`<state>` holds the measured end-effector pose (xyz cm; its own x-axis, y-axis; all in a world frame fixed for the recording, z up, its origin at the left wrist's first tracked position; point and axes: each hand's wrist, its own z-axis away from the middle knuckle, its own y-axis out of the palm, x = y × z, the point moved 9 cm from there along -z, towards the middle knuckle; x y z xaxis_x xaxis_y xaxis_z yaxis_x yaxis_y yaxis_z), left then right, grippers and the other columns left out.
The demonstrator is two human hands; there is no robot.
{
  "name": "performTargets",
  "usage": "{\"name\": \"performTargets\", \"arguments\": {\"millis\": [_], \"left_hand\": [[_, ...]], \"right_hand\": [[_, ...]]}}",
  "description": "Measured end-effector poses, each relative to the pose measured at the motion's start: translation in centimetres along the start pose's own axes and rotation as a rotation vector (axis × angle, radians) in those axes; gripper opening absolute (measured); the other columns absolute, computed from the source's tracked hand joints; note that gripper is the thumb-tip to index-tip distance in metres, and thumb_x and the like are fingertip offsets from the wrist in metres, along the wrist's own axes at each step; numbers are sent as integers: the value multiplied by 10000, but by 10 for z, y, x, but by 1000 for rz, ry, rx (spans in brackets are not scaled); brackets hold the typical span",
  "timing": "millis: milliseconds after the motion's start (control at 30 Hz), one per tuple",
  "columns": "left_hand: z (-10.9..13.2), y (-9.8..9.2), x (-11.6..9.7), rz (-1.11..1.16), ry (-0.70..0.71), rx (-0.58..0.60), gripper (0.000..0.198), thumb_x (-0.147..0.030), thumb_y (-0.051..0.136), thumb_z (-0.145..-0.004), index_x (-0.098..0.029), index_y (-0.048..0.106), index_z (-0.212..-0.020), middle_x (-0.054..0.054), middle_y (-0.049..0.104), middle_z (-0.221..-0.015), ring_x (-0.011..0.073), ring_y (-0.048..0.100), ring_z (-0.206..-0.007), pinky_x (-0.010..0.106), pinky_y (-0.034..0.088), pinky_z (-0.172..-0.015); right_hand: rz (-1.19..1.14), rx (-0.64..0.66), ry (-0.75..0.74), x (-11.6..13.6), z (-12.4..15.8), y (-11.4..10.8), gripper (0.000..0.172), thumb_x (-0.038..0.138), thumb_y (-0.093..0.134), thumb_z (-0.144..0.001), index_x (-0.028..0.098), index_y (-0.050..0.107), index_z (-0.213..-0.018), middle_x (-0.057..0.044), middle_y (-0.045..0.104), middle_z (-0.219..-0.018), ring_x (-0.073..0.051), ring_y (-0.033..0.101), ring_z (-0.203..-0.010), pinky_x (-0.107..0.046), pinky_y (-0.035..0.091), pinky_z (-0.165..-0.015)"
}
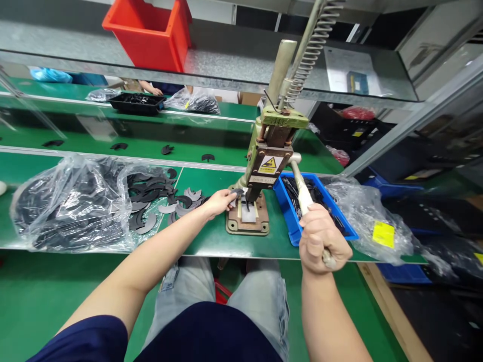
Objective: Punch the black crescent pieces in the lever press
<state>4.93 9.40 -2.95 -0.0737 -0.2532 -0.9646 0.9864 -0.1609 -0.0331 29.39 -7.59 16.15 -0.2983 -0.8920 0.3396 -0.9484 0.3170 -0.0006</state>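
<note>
A green hand press point(277, 130) with a warning label stands on the green workbench. My right hand point(322, 239) is wrapped round the press's lever point(302, 188), which points down towards me. At the press base point(247, 227), my left hand point(222, 202) pinches a dark curved plastic piece point(237, 192) by its near end. The piece's far end lies at the fixture under the ram point(253, 193); the ram partly hides that spot. Loose dark curved pieces point(151, 191) are spread to the left of my left hand, beside a clear plastic bag point(75, 206) full of more.
Right of the press sits a blue bin point(292, 231) holding thin black parts, beside a clear bag point(370, 221) with a yellow label. Several dark pieces lie on the green strip point(151, 136) behind. An orange-red bin point(151, 35) stands on the shelf. A co-worker's hand point(151, 89) shows beyond.
</note>
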Motion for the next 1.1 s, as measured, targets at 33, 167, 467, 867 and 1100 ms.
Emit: {"name": "performTargets", "arguments": {"millis": [33, 167, 467, 867, 1100], "left_hand": [[0, 0, 1, 15, -14, 8, 260, -313, 732, -961, -164, 570, -822, -19, 634, -624, 87, 571, -501, 195, 439, -526], [0, 4, 4, 35, -50, 58, 287, -245, 832, -888, -162, 557, -868, -2, 679, -676, 120, 683, -548, 213, 542, -556], [-17, 6, 7, -154, 36, 87, 282, -333, 806, -913, -160, 595, -840, -18, 661, -641, 106, 652, -472, 184, 505, -472], [-16, 14, 12, -148, -203, 189, 369, -407, 835, -895, -193, 535, -900, 10, 687, -582, 176, 740, -547, 204, 582, -517], [-15, 17, 18, -50, -253, 202, 369, -413, 874, -858, -175, 603, -931, 22, 691, -571, 170, 719, -499, 186, 553, -477]], "right_hand": [[-1, 3, 1, 0, 0, 0, 350, 258, 615, -894, 212, 467, -581, 23, 513, -563, -173, 612, -614, -537, 546, -900], [-18, 4, 3, 0, -1, 2, 348, 251, 616, -890, 212, 470, -577, 24, 518, -562, -171, 608, -619, -536, 540, -899], [-36, -28, -19, 0, -1, 1, 348, 226, 619, -875, 207, 459, -567, 26, 508, -557, -168, 599, -616, -533, 529, -889], [-30, -42, 0, -2, 1, -1, 366, 258, 624, -884, 210, 457, -562, 24, 515, -550, -173, 593, -595, -532, 534, -866], [-54, -105, -24, 5, -18, 4, 431, 272, 620, -917, 208, 395, -554, 35, 452, -524, -146, 560, -558, -487, 559, -830]]}}
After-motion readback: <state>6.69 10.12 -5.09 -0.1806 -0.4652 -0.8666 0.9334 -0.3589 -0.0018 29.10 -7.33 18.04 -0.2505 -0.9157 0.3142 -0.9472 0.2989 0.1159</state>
